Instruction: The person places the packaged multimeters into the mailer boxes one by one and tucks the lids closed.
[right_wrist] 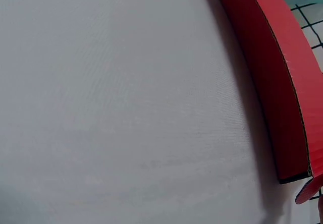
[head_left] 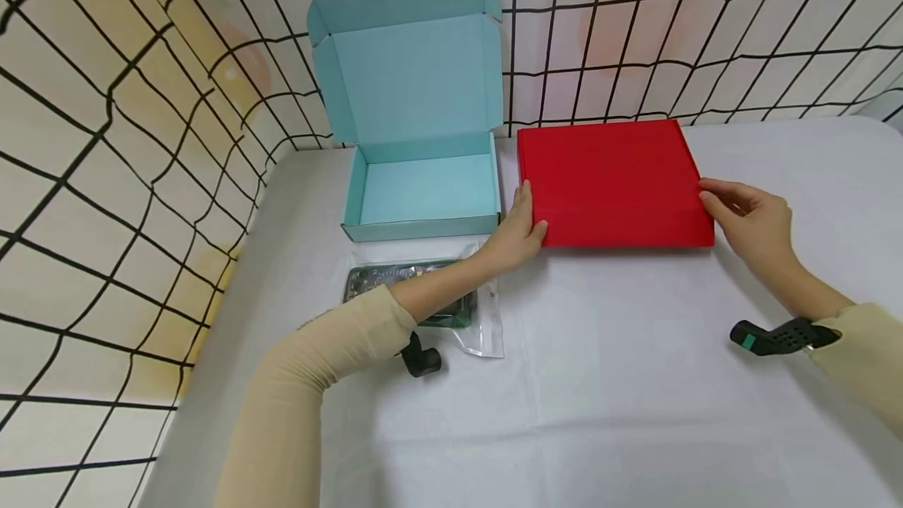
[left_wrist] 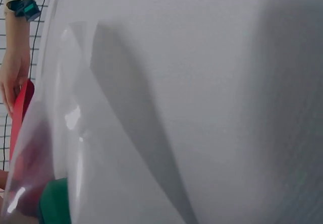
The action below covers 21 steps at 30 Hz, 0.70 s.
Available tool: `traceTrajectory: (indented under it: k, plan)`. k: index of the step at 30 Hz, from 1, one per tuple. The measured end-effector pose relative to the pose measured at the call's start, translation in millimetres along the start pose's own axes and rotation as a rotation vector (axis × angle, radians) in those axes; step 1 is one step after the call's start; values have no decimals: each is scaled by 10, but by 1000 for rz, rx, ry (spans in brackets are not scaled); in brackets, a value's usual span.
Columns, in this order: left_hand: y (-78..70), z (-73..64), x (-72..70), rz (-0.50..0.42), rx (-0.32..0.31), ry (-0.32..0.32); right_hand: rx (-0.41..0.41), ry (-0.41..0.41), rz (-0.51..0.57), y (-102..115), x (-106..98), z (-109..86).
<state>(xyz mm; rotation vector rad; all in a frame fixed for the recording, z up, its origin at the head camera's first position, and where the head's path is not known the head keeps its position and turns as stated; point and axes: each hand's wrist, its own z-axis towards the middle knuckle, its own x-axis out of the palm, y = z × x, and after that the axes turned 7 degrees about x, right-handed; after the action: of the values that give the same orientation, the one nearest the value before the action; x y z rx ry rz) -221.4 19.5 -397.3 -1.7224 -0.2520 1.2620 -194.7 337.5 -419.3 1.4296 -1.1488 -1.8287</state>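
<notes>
A red cardboard box (head_left: 614, 179) lies with its lid down on the white table. My left hand (head_left: 518, 230) holds its front left corner, thumb at the front and fingers along the left side. At the right side, my right hand (head_left: 755, 222) pinches the edge with thumb and forefinger. A small red flap (right_wrist: 309, 189) sticks out at that end in the right wrist view. Under my left forearm lies a green circuit board (head_left: 458, 312) in a clear plastic bag (head_left: 488, 328), partly hidden by the sleeve.
A light blue box (head_left: 423, 190) stands left of the red one, its lid raised and nothing inside. A black wire grid (head_left: 600, 61) rises behind the table and along its left side. Black wrist cameras (head_left: 772, 335) hang below both forearms.
</notes>
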Motion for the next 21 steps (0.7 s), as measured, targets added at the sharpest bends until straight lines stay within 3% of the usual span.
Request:
traceTrajectory:
  k: [8, 14, 18, 21]
  plan:
    - [18, -6, 24, 45, -3, -16, -13, -74, -30, 22, 47, -32]
    - [14, -22, 17, 47, -5, -10, 0, -120, -154, 32, 50, -79]
    - [4, -29, 4, 60, -8, 2, -40, -113, -205, 22, 43, -105]
    - [3, -32, 0, 75, -21, 6, -25, -72, -236, 40, 30, -129]
